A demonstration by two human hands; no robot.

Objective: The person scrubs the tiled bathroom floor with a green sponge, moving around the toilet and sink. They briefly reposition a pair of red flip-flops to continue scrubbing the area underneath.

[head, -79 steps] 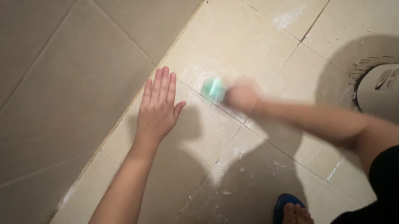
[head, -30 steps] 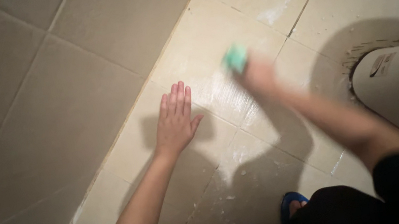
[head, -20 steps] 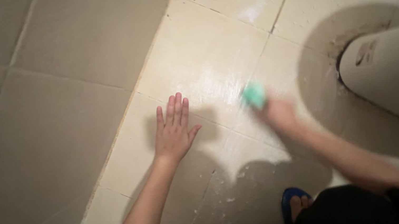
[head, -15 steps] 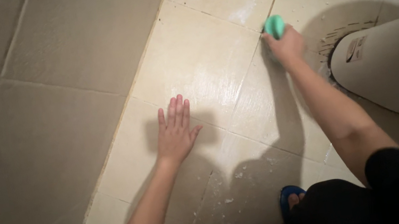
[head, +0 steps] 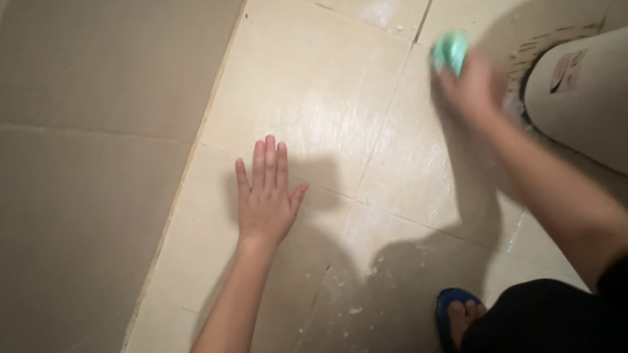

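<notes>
My left hand (head: 266, 195) lies flat on a cream floor tile (head: 301, 94), fingers spread, close to the foot of the tiled wall. Blurred with motion, my right hand (head: 472, 88) grips a small green scrubber (head: 450, 52) and presses it to the floor beside a grout line, just left of the toilet base. The tile between my hands shines wet with streaks.
A white toilet base (head: 623, 111) stands at the right with dark grime along its foot. The grey tiled wall (head: 59, 158) fills the left. My feet in blue sandals (head: 458, 317) stand at the bottom on a floor speckled with white residue.
My right hand swept the scrubber back and forth across the tiles and now sits slightly lower beside the toilet base. My left hand has stayed flat on the floor.
</notes>
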